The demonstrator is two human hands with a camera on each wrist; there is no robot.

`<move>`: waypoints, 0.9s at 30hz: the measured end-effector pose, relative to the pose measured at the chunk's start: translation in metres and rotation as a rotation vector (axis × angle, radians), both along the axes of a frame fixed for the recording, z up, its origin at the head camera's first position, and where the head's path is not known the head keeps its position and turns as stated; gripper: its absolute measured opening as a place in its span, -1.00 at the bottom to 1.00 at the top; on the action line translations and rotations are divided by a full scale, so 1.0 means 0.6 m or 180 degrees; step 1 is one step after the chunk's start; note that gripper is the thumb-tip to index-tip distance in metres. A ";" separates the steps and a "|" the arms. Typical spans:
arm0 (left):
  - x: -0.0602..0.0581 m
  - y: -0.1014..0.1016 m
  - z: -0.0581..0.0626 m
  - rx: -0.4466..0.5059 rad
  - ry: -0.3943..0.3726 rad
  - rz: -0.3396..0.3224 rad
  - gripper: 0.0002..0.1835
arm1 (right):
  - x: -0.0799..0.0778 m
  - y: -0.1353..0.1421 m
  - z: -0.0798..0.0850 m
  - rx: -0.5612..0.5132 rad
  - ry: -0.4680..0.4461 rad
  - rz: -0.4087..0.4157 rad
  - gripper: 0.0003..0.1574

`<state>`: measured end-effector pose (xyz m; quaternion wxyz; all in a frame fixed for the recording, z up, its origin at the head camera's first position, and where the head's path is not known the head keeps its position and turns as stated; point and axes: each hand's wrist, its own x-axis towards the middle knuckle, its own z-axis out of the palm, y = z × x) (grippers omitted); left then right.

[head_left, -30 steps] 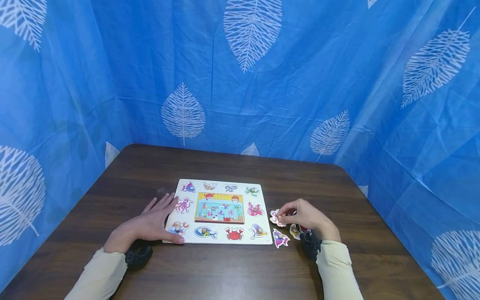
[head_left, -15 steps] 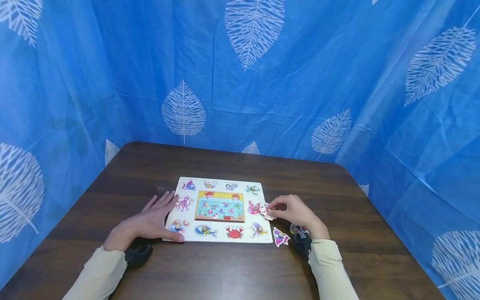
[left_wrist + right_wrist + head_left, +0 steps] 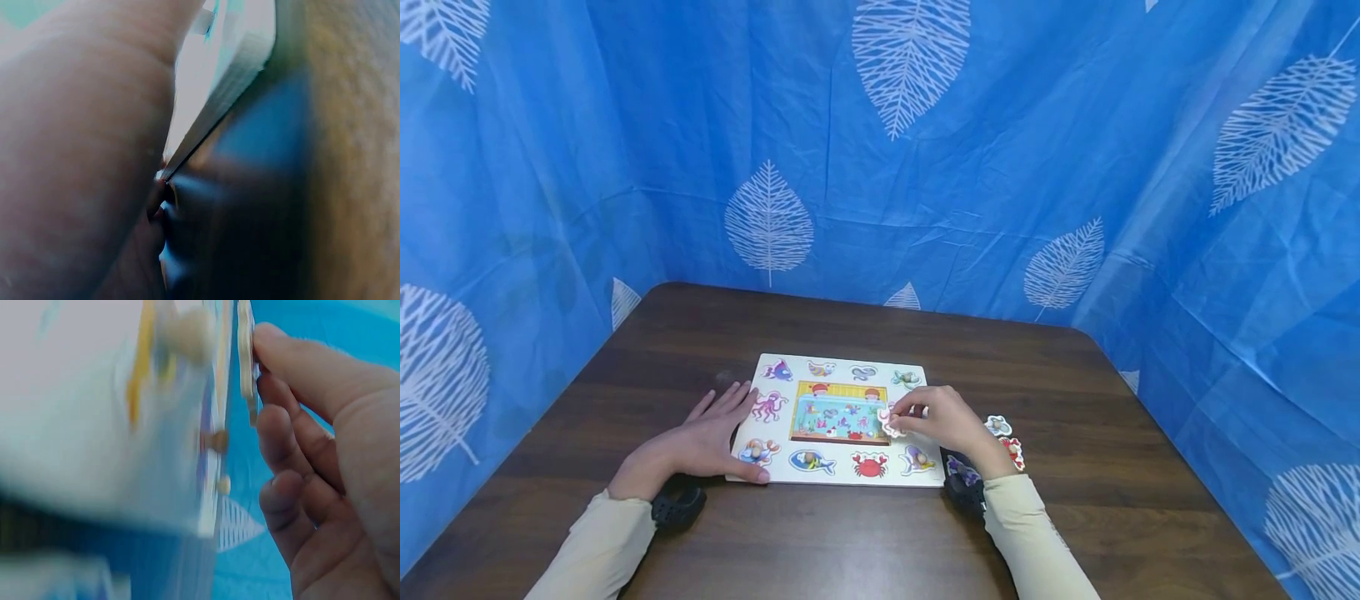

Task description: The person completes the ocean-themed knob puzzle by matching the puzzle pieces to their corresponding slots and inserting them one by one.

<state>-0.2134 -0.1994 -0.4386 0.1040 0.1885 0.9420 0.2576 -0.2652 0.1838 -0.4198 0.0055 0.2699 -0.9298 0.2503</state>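
Note:
A flat wooden peg puzzle board (image 3: 844, 467) with sea animals round a fish-tank picture lies mid-table. My left hand (image 3: 707, 437) rests at its left side, fingers spread along the edge and thumb across the near left corner. Over the right part of the picture, my right hand (image 3: 947, 421) pinches a pink-and-white puzzle piece (image 3: 887, 421) between thumb and fingertips. Seen edge-on in the right wrist view, that piece (image 3: 247, 356) is raised above the board. Several shapes on the board carry wooden knobs; the red crab (image 3: 869, 465) and pink octopus (image 3: 770, 407) show none.
Right of the board lie a whitish knobbed piece (image 3: 998, 426) and a red piece (image 3: 1012, 452). A purple piece (image 3: 962, 471) is partly hidden by my right wrist's black band (image 3: 964, 497). Blue leaf-print cloth (image 3: 910, 208) hangs behind the brown table (image 3: 820, 542).
My right hand has lifted the pink-and-white piece from the table and carried it left over the board's right edge to the picture. My left hand stays in place.

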 end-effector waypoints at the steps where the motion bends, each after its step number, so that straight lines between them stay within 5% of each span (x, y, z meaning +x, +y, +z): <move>1: 0.000 0.000 0.000 0.0013 -0.0003 0.0001 0.48 | 0.000 -0.008 0.000 0.0013 0.0018 0.0013 -0.82; 27: -0.001 0.003 -0.007 0.0015 0.0044 0.0020 0.52 | 0.012 -0.194 0.003 -0.0067 0.0032 -0.0006 -0.83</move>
